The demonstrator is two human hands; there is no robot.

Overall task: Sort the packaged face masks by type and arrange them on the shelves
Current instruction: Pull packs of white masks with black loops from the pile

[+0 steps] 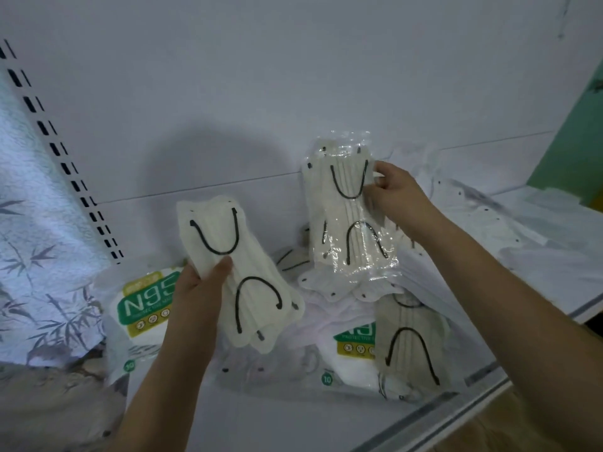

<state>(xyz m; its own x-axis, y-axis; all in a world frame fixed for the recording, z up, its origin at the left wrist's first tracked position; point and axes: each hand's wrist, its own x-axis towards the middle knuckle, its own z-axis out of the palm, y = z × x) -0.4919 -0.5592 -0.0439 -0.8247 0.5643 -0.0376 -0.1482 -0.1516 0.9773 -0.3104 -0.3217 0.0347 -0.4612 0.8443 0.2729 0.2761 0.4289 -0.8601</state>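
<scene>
Your left hand [199,282] grips a cream mask pack [239,275] with black ear loops; your right hand [396,195] pinches a matching clear-bagged pack [347,213], both held above the shelf [293,415]. Below lie two "N95" packs [146,305] [354,350], each marked "10", and a beige pack [411,347].
</scene>
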